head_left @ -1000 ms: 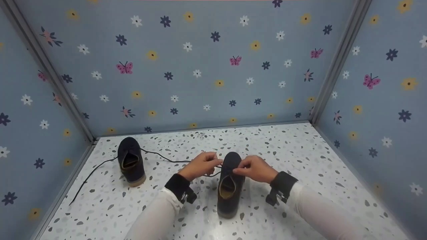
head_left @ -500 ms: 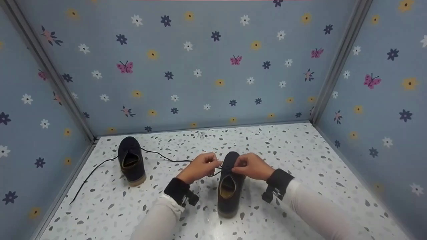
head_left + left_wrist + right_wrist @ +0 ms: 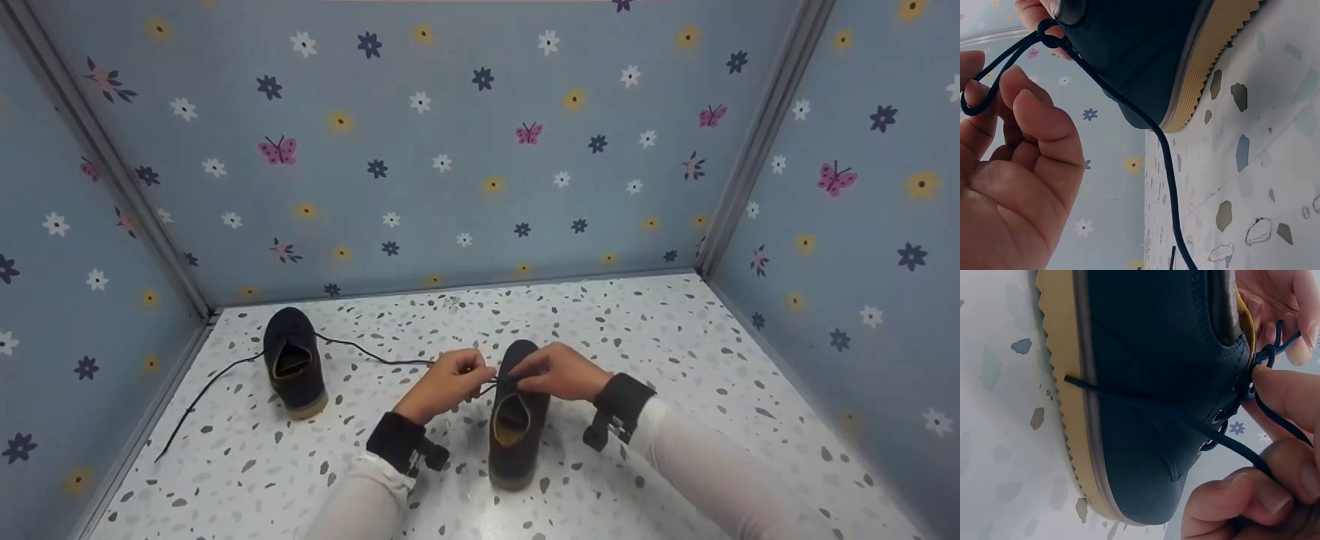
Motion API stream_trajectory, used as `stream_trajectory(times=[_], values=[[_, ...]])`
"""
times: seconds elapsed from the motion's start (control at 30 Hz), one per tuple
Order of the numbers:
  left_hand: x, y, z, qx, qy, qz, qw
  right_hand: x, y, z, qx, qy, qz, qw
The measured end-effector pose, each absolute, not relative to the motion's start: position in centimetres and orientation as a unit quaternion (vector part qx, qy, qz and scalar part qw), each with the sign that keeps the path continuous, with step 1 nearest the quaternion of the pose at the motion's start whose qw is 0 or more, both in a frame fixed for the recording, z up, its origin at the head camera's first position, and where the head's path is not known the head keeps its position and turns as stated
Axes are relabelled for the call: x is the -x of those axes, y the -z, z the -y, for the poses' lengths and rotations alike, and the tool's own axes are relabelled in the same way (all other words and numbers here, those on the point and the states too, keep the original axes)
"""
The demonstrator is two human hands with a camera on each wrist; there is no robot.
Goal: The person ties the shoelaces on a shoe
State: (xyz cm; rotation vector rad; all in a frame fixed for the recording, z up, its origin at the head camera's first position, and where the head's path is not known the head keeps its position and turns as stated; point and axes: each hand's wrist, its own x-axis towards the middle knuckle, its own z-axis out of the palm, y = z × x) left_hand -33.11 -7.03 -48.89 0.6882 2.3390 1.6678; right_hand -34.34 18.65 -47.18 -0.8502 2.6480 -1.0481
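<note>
A dark navy shoe [image 3: 514,461] with a tan ridged sole stands between the hands, toe pointing away. My left hand [image 3: 448,381], at its left side, pinches a loop of the dark shoelace [image 3: 1165,152]. That loop runs to a small knot [image 3: 1047,32] at the shoe's throat. My right hand [image 3: 564,372] reaches over the laced front from the right. In the right wrist view its thumb presses near the knot, and its curled lower fingers [image 3: 1230,495] hold a free lace end [image 3: 1157,408] that hangs across the shoe's side.
A second navy shoe [image 3: 300,394] stands at the left with its laces undone. One long lace [image 3: 202,394] trails left over the speckled tabletop [image 3: 615,480], another runs right toward my left hand. Flower-patterned panels [image 3: 465,187] enclose the back and sides.
My right hand has shifted slightly left over the shoe's front. The left hand has drawn back a little to the left and down. Both shoes have kept their places.
</note>
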Motion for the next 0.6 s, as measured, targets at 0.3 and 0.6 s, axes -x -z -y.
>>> stream_trajectory(times=[0.3,0.6], values=[[32.82,49.41,7.01,-0.244,-0.557,-0.791,0.066,34.9,46.94,-18.38,0.254,0.351,-0.896,0.102],[32.13,49.67,6.89,-0.254,-0.563,-0.785,0.052,35.02,46.82,-18.35,0.239,0.354,-0.893,0.141]])
